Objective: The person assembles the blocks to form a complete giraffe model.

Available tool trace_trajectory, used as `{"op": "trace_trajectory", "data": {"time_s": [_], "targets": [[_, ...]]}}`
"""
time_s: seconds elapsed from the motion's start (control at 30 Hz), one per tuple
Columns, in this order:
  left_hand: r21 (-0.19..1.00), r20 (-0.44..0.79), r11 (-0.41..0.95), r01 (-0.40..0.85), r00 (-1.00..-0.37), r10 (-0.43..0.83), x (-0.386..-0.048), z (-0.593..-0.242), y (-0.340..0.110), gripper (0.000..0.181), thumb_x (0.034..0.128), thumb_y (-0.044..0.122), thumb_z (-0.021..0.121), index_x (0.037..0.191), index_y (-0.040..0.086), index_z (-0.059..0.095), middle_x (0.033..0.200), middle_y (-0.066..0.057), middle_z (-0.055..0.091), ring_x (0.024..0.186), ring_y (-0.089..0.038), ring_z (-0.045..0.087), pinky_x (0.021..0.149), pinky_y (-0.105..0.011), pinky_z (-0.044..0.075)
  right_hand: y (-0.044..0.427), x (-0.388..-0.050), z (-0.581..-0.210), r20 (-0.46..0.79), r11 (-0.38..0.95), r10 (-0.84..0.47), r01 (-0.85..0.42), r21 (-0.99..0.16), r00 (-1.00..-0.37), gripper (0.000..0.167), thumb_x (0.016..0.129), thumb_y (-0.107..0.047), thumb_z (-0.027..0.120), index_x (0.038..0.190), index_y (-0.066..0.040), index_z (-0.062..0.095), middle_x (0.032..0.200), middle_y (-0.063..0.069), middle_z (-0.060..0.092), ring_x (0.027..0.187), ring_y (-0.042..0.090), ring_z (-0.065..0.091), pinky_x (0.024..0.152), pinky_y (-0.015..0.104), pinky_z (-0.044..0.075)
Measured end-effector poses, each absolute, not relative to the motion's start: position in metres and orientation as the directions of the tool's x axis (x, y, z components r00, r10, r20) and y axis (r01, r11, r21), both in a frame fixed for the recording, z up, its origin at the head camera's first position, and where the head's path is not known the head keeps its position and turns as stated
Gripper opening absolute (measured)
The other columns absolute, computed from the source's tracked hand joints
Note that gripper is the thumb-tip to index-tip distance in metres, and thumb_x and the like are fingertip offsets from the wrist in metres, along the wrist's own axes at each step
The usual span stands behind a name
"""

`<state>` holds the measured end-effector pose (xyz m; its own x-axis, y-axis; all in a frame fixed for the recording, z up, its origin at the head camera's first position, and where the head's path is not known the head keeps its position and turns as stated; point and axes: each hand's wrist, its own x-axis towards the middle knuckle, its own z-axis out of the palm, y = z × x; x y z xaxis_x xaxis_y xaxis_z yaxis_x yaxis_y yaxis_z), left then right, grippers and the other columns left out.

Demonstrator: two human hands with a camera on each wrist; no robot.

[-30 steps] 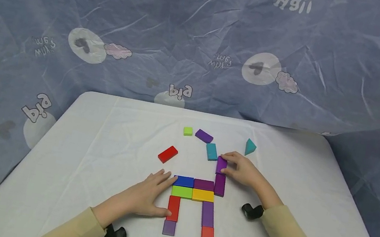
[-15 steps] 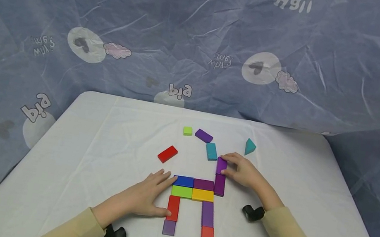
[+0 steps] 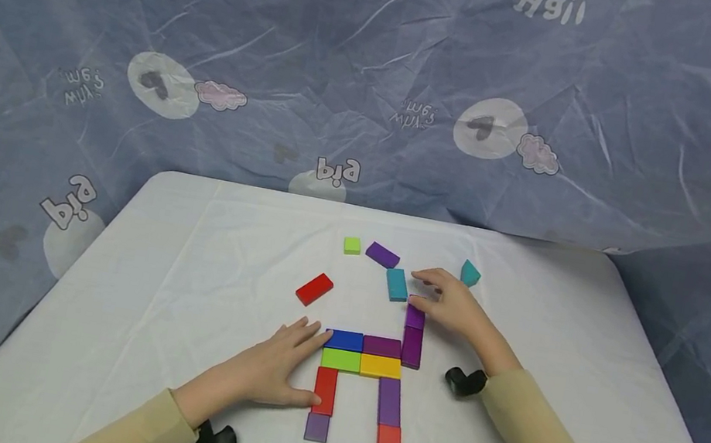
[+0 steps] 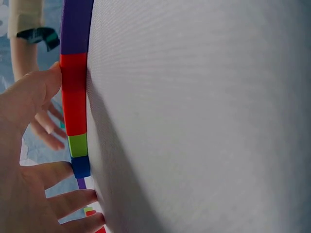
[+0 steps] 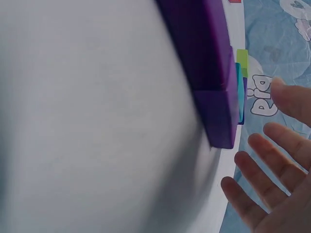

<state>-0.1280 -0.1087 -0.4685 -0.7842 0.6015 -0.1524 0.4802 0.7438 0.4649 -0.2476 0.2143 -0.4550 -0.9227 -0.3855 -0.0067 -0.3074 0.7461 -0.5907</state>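
Flat coloured blocks lie joined into a four-sided figure with two legs. My left hand (image 3: 267,367) lies spread along its left side, a fingertip at the blue block (image 3: 345,340) and the thumb touching the red leg block (image 3: 325,389). On the right, a purple block (image 3: 414,318) sits end to end above a darker purple block (image 3: 412,348). My right hand (image 3: 454,306) hovers over the upper one with fingers extended, holding nothing. In the right wrist view its fingers (image 5: 274,167) are apart from the purple blocks. A teal block (image 3: 397,285) lies just left of its fingertips.
Loose on the white table (image 3: 215,261) are a red block (image 3: 314,289), a small green block (image 3: 352,246), another purple block (image 3: 383,254) and a teal triangle (image 3: 470,273), partly hidden by the right hand. A patterned blue-grey cloth hangs behind.
My right hand has let go of the upper purple block and moved slightly up and left, toward the teal block. The left hand has stayed in place.
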Motion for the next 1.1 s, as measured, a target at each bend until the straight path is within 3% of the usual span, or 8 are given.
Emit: {"op": "trace_trajectory", "data": {"time_s": [0.3,0.6,0.93,1.1], "targets": [[0.468,-0.157,0.746,0.474,-0.786,0.598,-0.128,-0.470,-0.109,0.093,0.0830,0.059,0.068,0.156,0.015,0.030,0.160,-0.014,0.029,0.150,-0.037,0.022,0.119,-0.057,0.024,0.186,-0.271,-0.449,-0.112,0.788,-0.486,-0.379,-0.486,-0.867,0.069,0.082,-0.024,0.079,0.140,0.000,0.051,0.144,0.022,0.050,0.134,0.039,0.046,0.113,0.053,0.036],[0.470,-0.172,0.754,0.460,-0.790,0.589,-0.128,-0.469,-0.108,0.093,0.0829,0.058,0.068,0.156,0.015,0.030,0.161,-0.014,0.029,0.150,-0.037,0.021,0.119,-0.057,0.023,0.178,-0.275,-0.452,-0.123,0.833,-0.410,-0.317,-0.454,-0.904,0.067,0.080,-0.025,0.082,0.136,0.001,0.055,0.135,0.020,0.055,0.121,0.035,0.055,0.109,0.049,0.043],[0.476,-0.174,0.749,0.461,-0.785,0.594,-0.127,-0.468,-0.108,0.092,0.0836,0.057,0.068,0.156,0.014,0.030,0.161,-0.015,0.029,0.151,-0.037,0.020,0.119,-0.057,0.023,0.204,-0.282,-0.453,-0.081,0.839,-0.274,-0.197,-0.507,-0.958,0.072,0.084,-0.033,0.077,0.141,0.001,0.050,0.137,0.024,0.050,0.120,0.039,0.054,0.103,0.054,0.046],[0.471,-0.160,0.742,0.476,-0.782,0.603,-0.128,-0.467,-0.108,0.092,0.0839,0.057,0.068,0.155,0.013,0.030,0.160,-0.015,0.030,0.150,-0.038,0.021,0.119,-0.057,0.024,0.220,-0.284,-0.458,-0.068,0.842,-0.289,-0.220,-0.492,-0.955,0.067,0.087,-0.030,0.074,0.139,0.005,0.050,0.139,0.028,0.049,0.125,0.042,0.050,0.108,0.055,0.042]]}}
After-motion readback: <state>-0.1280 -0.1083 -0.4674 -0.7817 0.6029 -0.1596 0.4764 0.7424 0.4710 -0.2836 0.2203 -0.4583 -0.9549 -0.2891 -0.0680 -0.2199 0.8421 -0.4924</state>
